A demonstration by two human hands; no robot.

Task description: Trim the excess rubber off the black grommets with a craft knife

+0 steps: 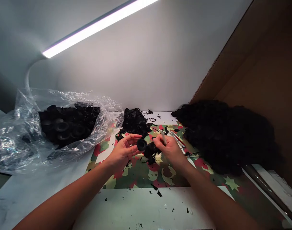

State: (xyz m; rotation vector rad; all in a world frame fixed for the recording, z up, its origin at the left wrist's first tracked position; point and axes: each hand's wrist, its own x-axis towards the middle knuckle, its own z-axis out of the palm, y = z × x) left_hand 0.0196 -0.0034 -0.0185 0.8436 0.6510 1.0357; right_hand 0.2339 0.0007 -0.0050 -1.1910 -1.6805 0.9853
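Observation:
Between the thumb and fingers of my left hand (123, 149) is a round black rubber part (141, 145), its ringed open face turned toward me. My right hand (171, 150) is closed just to the right of it, pinching a slim grey pen-like tool (163, 138). The tip of that tool is hidden by the fingers, and a gap separates the hand from the rubber part. Below and between the hands lies a small heap of black scraps (152, 153) on a camouflage-patterned sheet (141, 179).
At left, a clear plastic bag (18, 140) holds many black round parts (66, 124). Black shavings (135, 119) are piled behind my hands. A big dark heap (222, 134) fills the right, before a cardboard panel (260, 70). Slim tools (178, 139) lie near my right hand. A lit lamp (100, 28) hangs above.

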